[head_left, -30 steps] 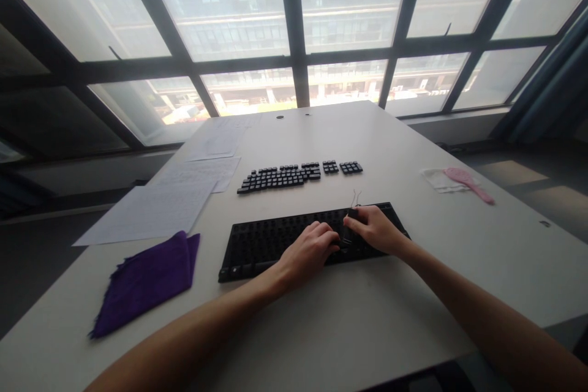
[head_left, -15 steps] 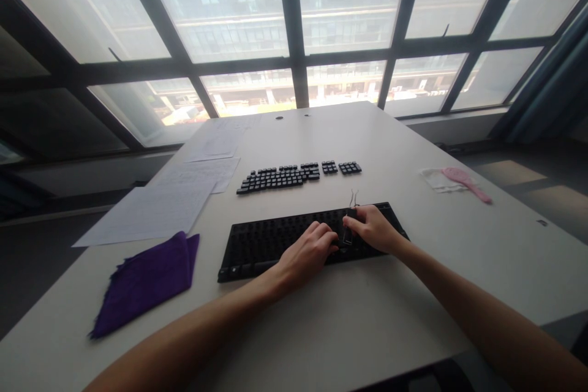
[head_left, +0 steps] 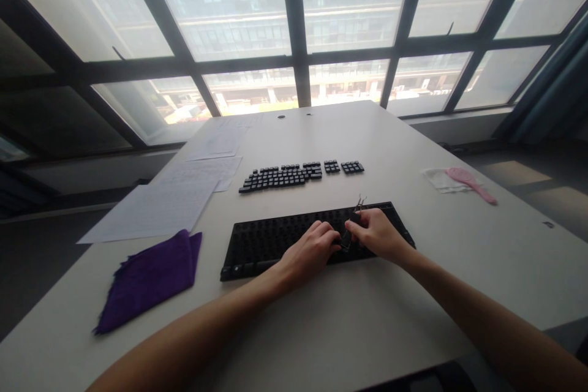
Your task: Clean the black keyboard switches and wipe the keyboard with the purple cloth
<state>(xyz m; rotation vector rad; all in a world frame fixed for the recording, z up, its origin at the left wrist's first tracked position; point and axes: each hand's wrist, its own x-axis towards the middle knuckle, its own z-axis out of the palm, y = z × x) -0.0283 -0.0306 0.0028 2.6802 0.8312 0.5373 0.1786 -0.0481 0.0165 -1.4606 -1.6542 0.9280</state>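
A black keyboard (head_left: 271, 239) lies on the white table, with most of its keycaps off and a few left along its front row. My left hand (head_left: 312, 248) rests over its front right part, fingers curled together against it; the fingertips are partly hidden. Pinched in my right hand (head_left: 376, 231) is a black keycap puller (head_left: 355, 218) with thin wire prongs. It is held tilted above the keyboard, its lower end close to my left fingertips. Beyond the keyboard, loose black keycaps (head_left: 280, 177) lie in rows, grouped like a keyboard layout.
A folded purple cloth (head_left: 149, 282) lies at the left, with paper sheets (head_left: 156, 211) behind it. On the right, a pink hairbrush (head_left: 468, 182) lies partly on a white cloth (head_left: 438, 180). Windows stand past the table's (head_left: 340, 135) far edge.
My right hand has tilted the keycap puller, so its upper prongs lean farther right. My left hand stays on the keyboard. The whole view has shifted slightly.
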